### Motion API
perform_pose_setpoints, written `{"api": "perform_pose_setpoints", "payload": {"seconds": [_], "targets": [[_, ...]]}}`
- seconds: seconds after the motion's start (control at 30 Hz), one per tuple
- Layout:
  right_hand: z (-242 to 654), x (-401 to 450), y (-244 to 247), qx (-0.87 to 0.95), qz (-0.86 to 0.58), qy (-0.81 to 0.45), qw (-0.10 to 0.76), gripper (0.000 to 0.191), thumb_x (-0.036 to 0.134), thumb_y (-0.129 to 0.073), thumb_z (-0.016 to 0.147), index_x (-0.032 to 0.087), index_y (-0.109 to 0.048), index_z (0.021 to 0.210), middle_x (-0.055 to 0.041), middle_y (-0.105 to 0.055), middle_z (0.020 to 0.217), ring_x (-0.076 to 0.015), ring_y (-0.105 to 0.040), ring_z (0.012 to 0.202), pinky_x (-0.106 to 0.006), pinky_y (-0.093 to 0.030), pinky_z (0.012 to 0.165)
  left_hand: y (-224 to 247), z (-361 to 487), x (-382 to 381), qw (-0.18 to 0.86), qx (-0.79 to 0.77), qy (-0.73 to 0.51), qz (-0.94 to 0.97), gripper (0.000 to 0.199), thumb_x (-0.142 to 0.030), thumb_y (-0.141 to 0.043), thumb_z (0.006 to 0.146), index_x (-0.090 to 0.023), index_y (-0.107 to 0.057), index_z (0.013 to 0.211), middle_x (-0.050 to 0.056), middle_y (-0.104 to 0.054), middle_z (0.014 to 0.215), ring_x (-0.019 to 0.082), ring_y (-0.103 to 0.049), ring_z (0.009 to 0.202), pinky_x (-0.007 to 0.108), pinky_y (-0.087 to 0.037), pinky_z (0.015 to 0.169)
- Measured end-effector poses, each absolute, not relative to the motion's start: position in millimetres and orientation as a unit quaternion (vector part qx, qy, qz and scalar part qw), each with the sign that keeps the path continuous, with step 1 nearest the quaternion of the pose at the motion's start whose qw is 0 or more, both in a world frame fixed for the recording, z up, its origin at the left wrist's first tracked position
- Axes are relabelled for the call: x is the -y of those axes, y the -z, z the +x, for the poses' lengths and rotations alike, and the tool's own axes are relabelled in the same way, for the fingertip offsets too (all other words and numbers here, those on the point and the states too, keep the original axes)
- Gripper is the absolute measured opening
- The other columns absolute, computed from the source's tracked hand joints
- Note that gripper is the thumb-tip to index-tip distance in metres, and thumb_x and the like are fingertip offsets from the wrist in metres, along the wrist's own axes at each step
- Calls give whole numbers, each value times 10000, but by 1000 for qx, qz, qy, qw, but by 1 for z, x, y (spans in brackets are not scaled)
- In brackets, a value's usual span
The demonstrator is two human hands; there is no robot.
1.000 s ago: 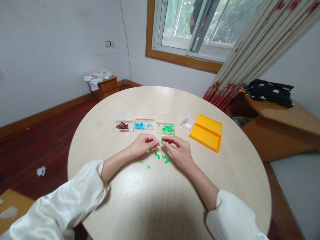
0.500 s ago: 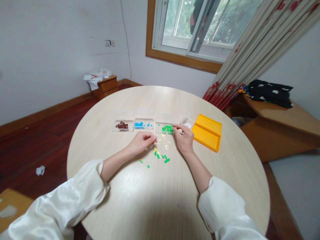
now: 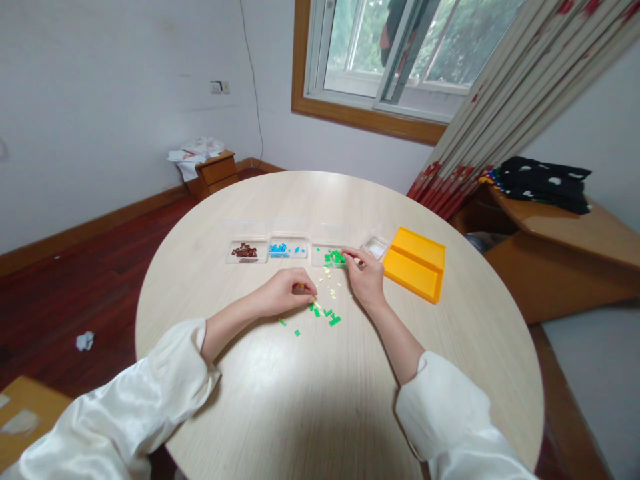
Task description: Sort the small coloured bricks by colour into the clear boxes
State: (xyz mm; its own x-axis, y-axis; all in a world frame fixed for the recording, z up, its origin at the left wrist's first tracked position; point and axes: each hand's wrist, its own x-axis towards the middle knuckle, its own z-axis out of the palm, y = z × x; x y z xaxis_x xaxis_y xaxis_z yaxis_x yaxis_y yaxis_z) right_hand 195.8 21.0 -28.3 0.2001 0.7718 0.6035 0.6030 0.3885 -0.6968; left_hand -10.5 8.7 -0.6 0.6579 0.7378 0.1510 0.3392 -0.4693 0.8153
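Observation:
My left hand [image 3: 287, 292] is curled, thumb and fingertips at a loose cluster of small green building bricks [image 3: 333, 321] and pale yellow bricks [image 3: 333, 293] on the table. Whatever lies between its fingertips is too small to make out. My right hand [image 3: 367, 280] is closed in a pinch at the right end of a clear plastic box [image 3: 318, 261] of green bricks [image 3: 333, 257]. Its fingertips cover that corner, so I cannot tell what they grip. Left of that box stand a clear box of blue bricks [image 3: 279, 250] and one of brown bricks [image 3: 244, 251].
An open yellow case [image 3: 414, 270] lies right of my right hand, beside a small clear box [image 3: 376, 247] with something white in it. All stand on a round pale wooden table [image 3: 280, 413]. A wooden cabinet [image 3: 560, 267] with black cloth is beyond its right edge.
My left hand has moved down a little, onto the yellow and green bricks. My right hand has shifted slightly left at the box of green bricks.

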Motion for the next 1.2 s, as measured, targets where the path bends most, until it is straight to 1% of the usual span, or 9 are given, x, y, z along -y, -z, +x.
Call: {"api": "perform_pose_setpoints", "payload": {"seconds": [0.13,0.27,0.47,0.63,0.77,0.93,1.03,1.13,1.2], "targets": [[195,-20,28,639,-545,-67,539,166,259,-545,802,203,-700,819,-41,-699,769,-182,-595,730,-318,-461,670,-1,-14,-8,351,-272,-192,875,156,-150,-623,729,-180,-705,859,37,-582,847,138,-539,823,284,-420,796],[194,-19,28,653,-533,-58,534,158,242,-546,805,204,-697,828,-40,-701,777,-183,-597,743,-322,-466,674,1,-15,-9,319,-254,-164,898,140,-135,-634,731,-180,-706,843,36,-568,856,146,-528,845,289,-409,818],[189,-12,29,677,-511,-59,526,136,225,-558,804,214,-690,834,-40,-699,783,-179,-608,748,-321,-481,676,6,-15,-11,315,-249,-177,898,65,-142,-618,761,-157,-682,761,39,-586,826,141,-536,821,282,-409,803],[184,-7,27,703,-486,-63,515,146,193,-542,811,215,-679,857,-41,-698,816,-170,-614,780,-318,-487,715,3,-13,-10,316,-253,-190,895,75,-143,-597,775,-141,-651,723,39,-619,775,139,-543,783,277,-410,780],[183,-4,24,700,-491,-76,513,145,200,-534,806,198,-674,844,-45,-691,785,-164,-610,742,-309,-486,688,0,-13,-9,345,-288,-212,868,72,-172,-593,771,-147,-639,722,21,-635,728,126,-542,723,260,-412,729],[178,4,18,735,-479,-126,463,121,215,-542,773,201,-661,759,-34,-675,719,-159,-600,685,-302,-477,657,1,-12,-10,358,-370,-265,815,46,-172,-585,746,-148,-619,727,-6,-603,691,103,-491,634,230,-388,622],[172,9,14,766,-451,-157,431,123,226,-548,774,203,-651,712,-23,-673,692,-156,-593,681,-307,-467,671,1,-12,-10,341,-381,-293,808,27,-160,-598,730,-149,-610,751,-10,-597,708,108,-491,661,232,-384,634],[168,11,12,789,-423,-181,407,136,245,-550,795,206,-660,725,-19,-684,702,-152,-587,688,-314,-452,699,1,-12,-11,317,-384,-302,813,41,-180,-614,727,-151,-607,755,-11,-585,705,113,-486,669,231,-380,635],[167,11,12,799,-414,-186,395,137,263,-560,802,210,-669,738,-15,-679,687,-148,-573,675,-310,-444,688,1,-12,-11,305,-384,-308,815,55,-199,-621,733,-150,-604,749,-10,-580,701,115,-486,672,230,-378,634]]}}
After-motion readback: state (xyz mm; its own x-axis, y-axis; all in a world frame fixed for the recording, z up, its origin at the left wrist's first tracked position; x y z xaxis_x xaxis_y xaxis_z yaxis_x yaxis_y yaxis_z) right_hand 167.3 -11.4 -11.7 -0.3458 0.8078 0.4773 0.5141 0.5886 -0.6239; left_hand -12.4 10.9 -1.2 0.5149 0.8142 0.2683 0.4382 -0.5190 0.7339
